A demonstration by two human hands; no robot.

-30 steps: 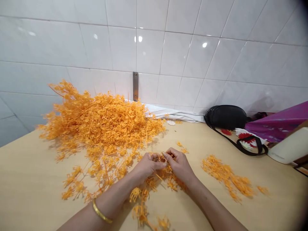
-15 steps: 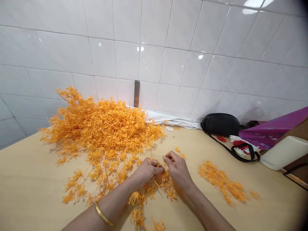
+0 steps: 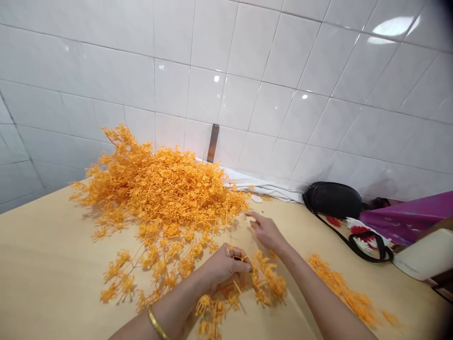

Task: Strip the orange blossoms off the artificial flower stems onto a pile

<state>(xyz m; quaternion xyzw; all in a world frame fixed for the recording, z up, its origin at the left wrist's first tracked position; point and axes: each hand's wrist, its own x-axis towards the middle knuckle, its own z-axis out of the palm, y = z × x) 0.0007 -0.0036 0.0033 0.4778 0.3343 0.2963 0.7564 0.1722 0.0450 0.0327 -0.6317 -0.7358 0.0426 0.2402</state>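
Note:
My left hand (image 3: 230, 264), with a gold bangle (image 3: 157, 323) on its wrist, is closed around the thin stem of an orange plastic flower sprig (image 3: 271, 278). The sprig's small flower heads hang to the right of the fingers and below them. My right hand (image 3: 266, 230) is apart from it, reaching forward over the table with its index finger stretched out and nothing visible in it. Just left of that hand lies the edge of a large heap of orange plastic flower sprigs (image 3: 177, 189). Loose sprigs (image 3: 152, 257) spread from the heap toward my left forearm.
A smaller pile of orange pieces (image 3: 343, 288) lies beyond my right forearm. At the back right are a black bag (image 3: 332, 199) with a strap, red and white flowers (image 3: 364, 236), purple plastic (image 3: 406, 215) and a cream object (image 3: 426, 255). White cloth (image 3: 264, 184) runs along the tiled wall.
My right hand has left the sprig at my left hand and moved forward, its fingers opening. My left hand keeps its hold. The whole view has shifted and tilted slightly.

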